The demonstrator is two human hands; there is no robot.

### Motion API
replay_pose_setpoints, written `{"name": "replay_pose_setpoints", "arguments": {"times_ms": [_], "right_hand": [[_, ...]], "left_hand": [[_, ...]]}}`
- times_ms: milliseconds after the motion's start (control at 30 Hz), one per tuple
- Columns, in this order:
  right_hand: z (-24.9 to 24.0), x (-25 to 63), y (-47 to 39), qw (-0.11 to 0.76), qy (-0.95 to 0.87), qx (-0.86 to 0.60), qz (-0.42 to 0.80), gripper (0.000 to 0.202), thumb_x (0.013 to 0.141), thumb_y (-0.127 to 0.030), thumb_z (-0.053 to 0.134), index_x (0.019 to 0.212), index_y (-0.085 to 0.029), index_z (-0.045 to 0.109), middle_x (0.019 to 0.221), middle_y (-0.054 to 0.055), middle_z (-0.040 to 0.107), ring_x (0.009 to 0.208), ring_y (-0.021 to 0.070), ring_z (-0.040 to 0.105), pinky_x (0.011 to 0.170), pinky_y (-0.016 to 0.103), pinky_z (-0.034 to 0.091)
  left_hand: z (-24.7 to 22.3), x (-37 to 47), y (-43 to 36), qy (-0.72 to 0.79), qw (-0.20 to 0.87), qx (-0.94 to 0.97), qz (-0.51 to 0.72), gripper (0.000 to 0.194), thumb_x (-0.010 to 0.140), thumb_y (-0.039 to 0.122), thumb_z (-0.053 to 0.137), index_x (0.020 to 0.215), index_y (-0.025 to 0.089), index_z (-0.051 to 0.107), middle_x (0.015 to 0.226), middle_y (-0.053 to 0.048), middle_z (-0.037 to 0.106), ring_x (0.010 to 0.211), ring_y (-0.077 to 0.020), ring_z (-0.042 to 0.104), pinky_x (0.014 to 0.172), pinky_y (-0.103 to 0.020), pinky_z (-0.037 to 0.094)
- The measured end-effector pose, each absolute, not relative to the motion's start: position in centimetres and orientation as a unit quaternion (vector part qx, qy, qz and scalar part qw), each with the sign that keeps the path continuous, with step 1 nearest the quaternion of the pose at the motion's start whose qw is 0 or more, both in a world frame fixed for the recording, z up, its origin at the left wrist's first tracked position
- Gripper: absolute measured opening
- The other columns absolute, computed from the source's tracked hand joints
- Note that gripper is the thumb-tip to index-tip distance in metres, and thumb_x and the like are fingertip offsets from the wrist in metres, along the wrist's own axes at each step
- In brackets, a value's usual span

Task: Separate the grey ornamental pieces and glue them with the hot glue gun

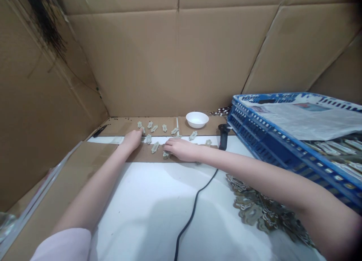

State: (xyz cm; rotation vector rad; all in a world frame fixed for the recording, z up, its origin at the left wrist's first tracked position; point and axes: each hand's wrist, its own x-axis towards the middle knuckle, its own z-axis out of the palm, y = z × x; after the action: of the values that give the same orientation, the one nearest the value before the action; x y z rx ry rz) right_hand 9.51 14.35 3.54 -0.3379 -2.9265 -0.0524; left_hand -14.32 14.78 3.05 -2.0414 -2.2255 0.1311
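Small pale pieces [155,147] are lying scattered over and between two cardboard strips [141,156] along the twelve o'clock edge of the white desk [138,204]. The left hand [132,139] is resting there with its fingertips at one piece; whether it is gripping that piece, I cannot tell. The right hand [181,149], at the left's three o'clock, is resting palm down, with another piece showing beneath its fingers; I cannot tell whether it is pinching that one or only covering it. From the right hand, a white bowl [197,120] is standing at one o'clock, a black-handled tool [223,137] is lying near three, a black cable [195,208] is running toward six, and a pile of flat ornate parts [251,214] is spreading at four. Farther out at three, a blue basket [271,151] is holding more parts, with newspaper [294,118] covering some of them. A slim dark object [100,131] is lying near the left hand's nine o'clock
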Motion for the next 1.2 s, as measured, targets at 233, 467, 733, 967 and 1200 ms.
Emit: {"name": "replay_pose_setpoints", "arguments": {"times_ms": [233, 467, 733, 967, 1200], "right_hand": [[2.1, 10.1, 15.1, 0.096, -0.986, -0.122, 0.064, 0.029, 0.077, -0.009, 0.042, 0.104, -0.011, 0.051, 0.100, 0.013, 0.056, 0.088, 0.0173, 0.052, 0.074, 0.028, 0.041], [3.6, 9.4, 15.3, 0.057, -0.975, -0.173, 0.124, 0.029, 0.076, -0.013, 0.046, 0.103, -0.013, 0.056, 0.096, 0.011, 0.060, 0.086, 0.0161, 0.055, 0.074, 0.025, 0.040], [4.3, 9.5, 16.0, 0.042, -0.967, -0.233, 0.098, 0.025, 0.079, -0.020, 0.046, 0.097, -0.007, 0.058, 0.092, 0.016, 0.060, 0.082, 0.0195, 0.056, 0.070, 0.028, 0.041], [4.3, 9.7, 15.9, 0.013, -0.974, -0.208, 0.091, 0.031, 0.077, -0.015, 0.047, 0.106, -0.012, 0.056, 0.093, 0.011, 0.060, 0.081, 0.0168, 0.056, 0.070, 0.026, 0.041], [4.1, 9.0, 14.3, 0.027, -0.977, -0.204, 0.059, 0.033, 0.073, -0.011, 0.044, 0.104, -0.009, 0.055, 0.096, 0.015, 0.057, 0.089, 0.0219, 0.053, 0.074, 0.031, 0.040]], "left_hand": [[2.8, -13.1, 14.8, -0.750, -0.010, -0.654, 0.104, 0.031, 0.082, 0.030, 0.048, 0.108, 0.014, 0.050, 0.106, -0.008, 0.053, 0.090, -0.0170, 0.055, 0.075, -0.036, 0.047], [3.1, -13.5, 14.8, -0.748, 0.005, -0.655, 0.109, 0.032, 0.082, 0.030, 0.048, 0.109, 0.014, 0.049, 0.108, -0.008, 0.052, 0.093, -0.0181, 0.054, 0.077, -0.038, 0.046], [4.1, -14.2, 14.7, -0.746, 0.011, -0.654, 0.127, 0.027, 0.082, 0.031, 0.047, 0.102, 0.014, 0.053, 0.101, -0.007, 0.057, 0.089, -0.0167, 0.056, 0.076, -0.036, 0.046], [5.1, -15.0, 14.5, -0.740, 0.036, -0.663, 0.108, 0.026, 0.075, 0.017, 0.043, 0.096, 0.016, 0.059, 0.097, -0.015, 0.062, 0.088, -0.0273, 0.059, 0.067, -0.032, 0.044], [4.4, -15.2, 14.5, -0.719, 0.026, -0.687, 0.104, 0.024, 0.069, 0.019, 0.047, 0.088, 0.016, 0.061, 0.092, -0.013, 0.064, 0.083, -0.0240, 0.060, 0.064, -0.026, 0.043]]}}
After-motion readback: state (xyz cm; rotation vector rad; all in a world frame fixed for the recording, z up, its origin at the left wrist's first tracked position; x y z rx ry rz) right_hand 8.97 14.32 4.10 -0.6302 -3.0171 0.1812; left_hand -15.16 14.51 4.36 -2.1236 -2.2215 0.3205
